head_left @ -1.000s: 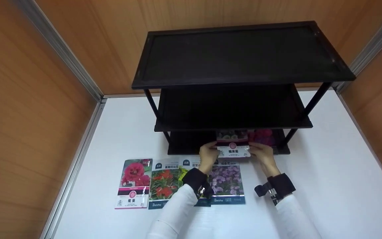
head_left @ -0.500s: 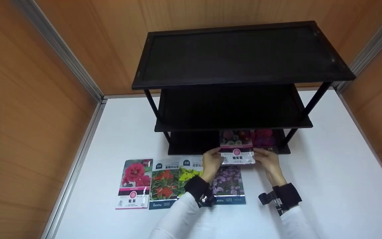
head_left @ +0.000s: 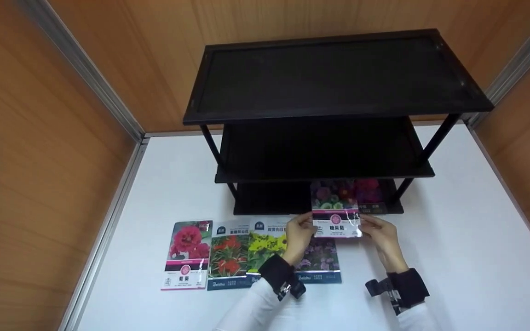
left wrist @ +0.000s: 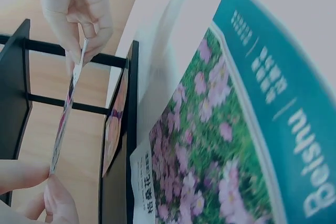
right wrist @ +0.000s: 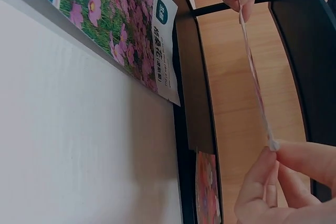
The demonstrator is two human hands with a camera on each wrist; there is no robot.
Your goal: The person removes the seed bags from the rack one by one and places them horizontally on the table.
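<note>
Between both hands is a flower seed packet (head_left: 335, 202) with a pink stripe and white lower band. My left hand (head_left: 301, 236) pinches its left edge and my right hand (head_left: 384, 241) its right edge. In the left wrist view the packet (left wrist: 65, 114) appears edge-on, raised above the bottom shelf (left wrist: 116, 195). Its far end overlaps the bottom shelf's front, below the middle shelf (head_left: 320, 147). Another packet (head_left: 370, 193) with red-pink flowers lies on that bottom shelf at the right, partly hidden. Under my left hand, a purple-flower packet (head_left: 322, 262) lies on the table.
The black three-tier rack (head_left: 338, 76) stands against the wooden back wall (head_left: 292, 18). Left of my left hand, a pink-flower packet (head_left: 186, 255), a red-flower packet (head_left: 228, 257) and a yellow-flower packet (head_left: 265, 243) lie in a row on the white table (head_left: 127, 257).
Both hands have drawn the held packet toward me and slightly right, so more of it shows from under the middle shelf. The packets on the table stay put.
</note>
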